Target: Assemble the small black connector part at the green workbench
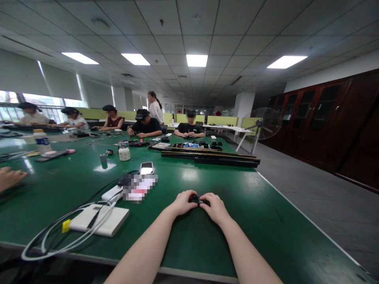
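Note:
A small black part [197, 200] lies low over the green table [189, 177], between my two hands. My left hand [184, 202] has its thumb and fingers closed on the part's left end. On its right end, the fingers of my right hand [215, 206] are pressed together around it. The part's exact shape is mostly hidden by my fingers. Both forearms reach in from the front edge of the table.
To the left are a white box [100, 221] with looped cables, a phone [147, 168] and a small jar [124, 153]. Long black bars [213, 157] lie farther back. Another person's hand [11, 178] is at the far left. Several people sit around the table.

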The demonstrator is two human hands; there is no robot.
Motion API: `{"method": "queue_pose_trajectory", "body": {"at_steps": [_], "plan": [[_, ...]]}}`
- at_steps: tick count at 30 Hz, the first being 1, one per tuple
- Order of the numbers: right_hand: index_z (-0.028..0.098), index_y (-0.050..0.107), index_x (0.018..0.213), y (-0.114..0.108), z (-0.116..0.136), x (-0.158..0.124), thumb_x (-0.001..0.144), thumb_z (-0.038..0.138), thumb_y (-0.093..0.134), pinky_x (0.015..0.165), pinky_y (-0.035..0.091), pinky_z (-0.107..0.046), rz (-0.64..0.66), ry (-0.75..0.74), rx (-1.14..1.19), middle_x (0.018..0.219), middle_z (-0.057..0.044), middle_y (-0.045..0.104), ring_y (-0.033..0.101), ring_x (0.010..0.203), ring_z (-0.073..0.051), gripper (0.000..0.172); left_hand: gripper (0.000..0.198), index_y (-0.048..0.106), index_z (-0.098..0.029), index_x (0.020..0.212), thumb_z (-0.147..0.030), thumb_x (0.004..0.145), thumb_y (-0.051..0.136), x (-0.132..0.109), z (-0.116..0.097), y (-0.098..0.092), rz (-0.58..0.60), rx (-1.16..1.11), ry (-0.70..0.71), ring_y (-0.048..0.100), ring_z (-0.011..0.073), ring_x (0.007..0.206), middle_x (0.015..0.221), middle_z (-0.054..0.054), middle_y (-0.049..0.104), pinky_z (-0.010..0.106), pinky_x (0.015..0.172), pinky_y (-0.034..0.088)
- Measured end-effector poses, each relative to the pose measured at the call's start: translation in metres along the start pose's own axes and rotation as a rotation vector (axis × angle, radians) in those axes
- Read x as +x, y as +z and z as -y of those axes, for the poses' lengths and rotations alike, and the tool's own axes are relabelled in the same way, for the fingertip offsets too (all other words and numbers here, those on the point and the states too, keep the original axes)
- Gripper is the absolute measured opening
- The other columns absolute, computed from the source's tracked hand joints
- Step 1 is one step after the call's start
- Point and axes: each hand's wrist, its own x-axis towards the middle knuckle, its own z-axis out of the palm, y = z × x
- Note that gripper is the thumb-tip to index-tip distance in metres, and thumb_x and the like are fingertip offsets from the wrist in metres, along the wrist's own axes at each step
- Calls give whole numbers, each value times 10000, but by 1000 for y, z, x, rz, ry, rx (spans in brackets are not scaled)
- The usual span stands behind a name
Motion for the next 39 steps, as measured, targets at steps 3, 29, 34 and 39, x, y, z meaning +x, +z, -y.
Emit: {"method": "queue_pose_trajectory", "body": {"at_steps": [3, 29, 34, 39], "plan": [[301, 673, 871, 0, -1, 0, 704, 263, 598, 847, 431, -383, 1, -3, 42, 974, -17, 644, 574, 929, -214, 187, 400, 582, -208, 1074, -271, 682, 634, -1, -1, -1, 0, -6, 7, 593, 218, 966, 1042, 41, 644, 302, 862, 464], [211, 608, 978, -4, -3, 1, 615, 135, 585, 916, 429, -327, 40, 120, 253, 1002, -35, 659, 593, 978, -187, 372, 418, 556, -226, 1072, -212, 665, 646, -4, -10, -7, 6, -17, -9, 589, 219, 964, 1021, 22, 646, 310, 842, 465], [201, 604, 977, -4, -3, 1, 617, 125, 584, 910, 430, -322, 43, 121, 271, 999, -40, 659, 595, 963, -183, 369, 420, 547, -233, 1074, -201, 667, 647, -4, -10, -7, 14, -27, 2, 594, 206, 947, 1012, 15, 648, 301, 836, 467], [201, 606, 961, -5, -3, 1, 615, 119, 588, 909, 429, -322, 44, 112, 281, 991, -39, 661, 594, 959, -182, 356, 415, 549, -237, 1072, -208, 670, 649, -4, -10, -8, 13, -25, -4, 598, 205, 939, 1014, 13, 646, 302, 833, 469]]}}
